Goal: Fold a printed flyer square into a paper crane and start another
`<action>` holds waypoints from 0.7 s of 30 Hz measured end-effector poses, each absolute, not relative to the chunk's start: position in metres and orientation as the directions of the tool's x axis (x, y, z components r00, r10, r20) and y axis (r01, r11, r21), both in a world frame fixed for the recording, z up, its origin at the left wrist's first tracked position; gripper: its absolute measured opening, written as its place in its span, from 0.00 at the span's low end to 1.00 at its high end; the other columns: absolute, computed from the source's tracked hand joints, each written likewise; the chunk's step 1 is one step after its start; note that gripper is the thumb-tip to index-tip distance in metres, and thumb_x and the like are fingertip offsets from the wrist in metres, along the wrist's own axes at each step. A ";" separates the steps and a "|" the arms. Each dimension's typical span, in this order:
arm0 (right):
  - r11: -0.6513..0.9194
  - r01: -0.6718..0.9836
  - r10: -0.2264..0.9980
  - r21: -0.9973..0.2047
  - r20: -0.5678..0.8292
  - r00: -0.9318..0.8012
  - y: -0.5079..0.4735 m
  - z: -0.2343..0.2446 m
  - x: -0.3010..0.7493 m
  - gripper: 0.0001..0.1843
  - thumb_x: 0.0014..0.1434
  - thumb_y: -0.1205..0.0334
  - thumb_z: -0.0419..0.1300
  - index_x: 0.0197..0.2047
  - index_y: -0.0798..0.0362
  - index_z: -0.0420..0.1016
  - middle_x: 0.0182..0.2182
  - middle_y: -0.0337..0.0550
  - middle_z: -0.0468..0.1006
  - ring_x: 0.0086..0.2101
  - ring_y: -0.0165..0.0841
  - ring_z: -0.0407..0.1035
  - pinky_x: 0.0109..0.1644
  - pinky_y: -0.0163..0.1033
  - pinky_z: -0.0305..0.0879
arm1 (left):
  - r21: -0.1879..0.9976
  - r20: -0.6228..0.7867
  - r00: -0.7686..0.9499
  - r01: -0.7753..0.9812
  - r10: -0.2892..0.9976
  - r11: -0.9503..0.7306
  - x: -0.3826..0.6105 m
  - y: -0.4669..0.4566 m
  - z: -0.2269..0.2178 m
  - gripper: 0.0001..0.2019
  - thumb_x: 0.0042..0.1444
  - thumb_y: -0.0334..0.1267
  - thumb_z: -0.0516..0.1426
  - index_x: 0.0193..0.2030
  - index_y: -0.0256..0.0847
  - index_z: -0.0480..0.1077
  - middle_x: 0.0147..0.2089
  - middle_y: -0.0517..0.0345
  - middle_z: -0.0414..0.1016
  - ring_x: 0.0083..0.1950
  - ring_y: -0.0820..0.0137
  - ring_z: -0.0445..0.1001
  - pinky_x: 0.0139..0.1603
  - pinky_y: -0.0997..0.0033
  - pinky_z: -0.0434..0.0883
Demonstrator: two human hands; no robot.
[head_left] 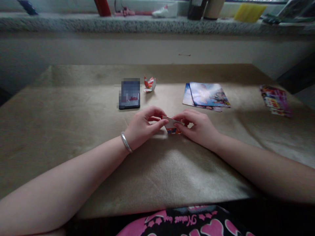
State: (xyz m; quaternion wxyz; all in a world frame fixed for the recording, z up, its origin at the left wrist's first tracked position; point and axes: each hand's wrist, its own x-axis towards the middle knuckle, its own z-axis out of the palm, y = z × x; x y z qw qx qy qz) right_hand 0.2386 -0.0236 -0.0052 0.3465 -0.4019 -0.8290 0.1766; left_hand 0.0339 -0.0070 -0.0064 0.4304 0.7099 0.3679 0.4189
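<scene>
Between both hands is a small folded piece of paper [171, 124], pale on its upper face with a red and blue printed edge below. My left hand [147, 126], with a silver bangle at the wrist, pinches its left end between thumb and fingers. Closed on the right end is my right hand [197, 126], its thumb pressing on the pale face. The paper is held just above the tabletop or against it; I cannot tell which. Beyond my left hand, a small red and white folded paper shape [149, 84] stands on the table.
A phone [130, 95], partly pixelated, lies left of the folded shape. Several glossy printed sheets [209, 95] lie beyond my right hand, and colourful printed strips [275, 101] near the right edge. A granite sill [147, 24] with bottles and a yellow block [249, 13] runs along the back.
</scene>
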 end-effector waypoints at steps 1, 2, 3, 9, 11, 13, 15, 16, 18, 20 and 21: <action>0.607 0.540 0.795 -0.583 0.433 -0.425 -0.023 -0.005 0.238 0.07 0.58 0.65 0.58 0.40 0.56 0.75 0.30 0.41 0.74 0.26 0.25 0.66 0.29 0.31 0.64 | 0.931 0.261 0.375 0.145 0.890 -0.334 0.034 -0.006 -0.007 0.10 0.51 0.41 0.63 0.35 0.36 0.70 0.32 0.59 0.75 0.33 0.75 0.74 0.36 0.77 0.74; 0.599 0.535 0.800 -0.596 0.434 -0.414 -0.024 -0.006 0.238 0.08 0.58 0.65 0.58 0.40 0.56 0.75 0.31 0.40 0.75 0.25 0.24 0.65 0.29 0.31 0.64 | 0.943 0.244 0.367 0.125 0.898 -0.308 0.035 -0.006 -0.008 0.10 0.50 0.40 0.63 0.35 0.36 0.70 0.32 0.59 0.75 0.33 0.76 0.74 0.36 0.78 0.73; 0.592 0.530 0.806 -0.607 0.432 -0.405 -0.024 -0.006 0.238 0.08 0.58 0.65 0.58 0.41 0.55 0.75 0.31 0.40 0.75 0.25 0.24 0.65 0.28 0.31 0.63 | 0.955 0.226 0.354 0.103 0.907 -0.278 0.035 -0.005 -0.009 0.10 0.50 0.39 0.63 0.35 0.36 0.70 0.31 0.60 0.75 0.32 0.76 0.74 0.35 0.78 0.73; 0.585 0.507 0.808 -0.633 0.400 -0.433 -0.023 -0.009 0.237 0.08 0.56 0.66 0.59 0.40 0.56 0.76 0.30 0.40 0.73 0.24 0.24 0.65 0.27 0.32 0.63 | 0.994 0.093 0.281 0.026 0.955 -0.104 0.037 -0.002 -0.014 0.13 0.45 0.37 0.65 0.35 0.36 0.69 0.28 0.61 0.76 0.29 0.75 0.76 0.30 0.77 0.74; 0.591 0.482 0.799 -0.647 0.385 -0.463 -0.021 -0.010 0.237 0.08 0.56 0.66 0.59 0.38 0.56 0.77 0.31 0.41 0.73 0.25 0.24 0.65 0.27 0.31 0.63 | 0.996 0.065 0.266 0.036 0.962 -0.077 0.038 -0.002 -0.012 0.11 0.46 0.37 0.64 0.35 0.35 0.69 0.29 0.60 0.76 0.28 0.76 0.75 0.28 0.79 0.73; 0.563 0.473 0.814 -0.678 0.355 -0.460 -0.020 -0.010 0.237 0.07 0.56 0.65 0.59 0.38 0.55 0.77 0.32 0.42 0.74 0.25 0.23 0.65 0.27 0.31 0.63 | 0.996 0.051 0.266 0.061 0.963 -0.069 0.039 -0.003 -0.010 0.09 0.48 0.37 0.62 0.33 0.35 0.70 0.28 0.61 0.76 0.27 0.77 0.74 0.27 0.80 0.73; 0.499 0.462 0.845 -0.733 0.293 -0.448 -0.020 -0.011 0.236 0.10 0.55 0.63 0.60 0.42 0.55 0.75 0.31 0.41 0.75 0.24 0.24 0.65 0.27 0.31 0.62 | 0.991 0.058 0.271 0.101 0.961 -0.088 0.039 -0.003 -0.009 0.07 0.49 0.36 0.61 0.31 0.34 0.70 0.27 0.61 0.76 0.26 0.77 0.74 0.26 0.80 0.72; 0.463 0.449 0.854 -0.764 0.250 -0.456 -0.020 -0.012 0.236 0.13 0.55 0.62 0.61 0.44 0.54 0.73 0.31 0.40 0.76 0.24 0.24 0.65 0.27 0.31 0.62 | 0.987 0.072 0.273 0.121 0.959 -0.109 0.039 -0.003 -0.009 0.07 0.50 0.36 0.61 0.31 0.34 0.70 0.27 0.61 0.75 0.26 0.76 0.74 0.25 0.80 0.72; 0.400 0.421 0.856 -0.814 0.168 -0.489 -0.020 -0.014 0.235 0.17 0.55 0.60 0.61 0.48 0.53 0.69 0.29 0.38 0.76 0.23 0.24 0.65 0.26 0.31 0.60 | 0.972 0.120 0.275 0.161 0.954 -0.169 0.038 -0.002 -0.010 0.08 0.52 0.38 0.60 0.32 0.34 0.70 0.27 0.60 0.75 0.26 0.76 0.74 0.25 0.79 0.72; 0.360 0.418 0.859 -0.834 0.122 -0.497 -0.020 -0.015 0.234 0.17 0.55 0.60 0.61 0.48 0.52 0.66 0.25 0.34 0.74 0.23 0.25 0.65 0.26 0.31 0.59 | 0.951 0.173 0.291 0.201 0.941 -0.237 0.036 0.000 -0.013 0.10 0.56 0.41 0.58 0.34 0.34 0.71 0.28 0.58 0.75 0.27 0.74 0.75 0.26 0.78 0.73; 0.350 0.422 0.869 -0.836 0.121 -0.480 -0.020 -0.016 0.234 0.16 0.55 0.61 0.61 0.45 0.52 0.65 0.24 0.33 0.72 0.22 0.25 0.64 0.25 0.31 0.58 | 0.941 0.196 0.301 0.211 0.933 -0.265 0.035 0.001 -0.014 0.11 0.57 0.42 0.57 0.36 0.34 0.71 0.29 0.57 0.76 0.29 0.74 0.76 0.28 0.77 0.74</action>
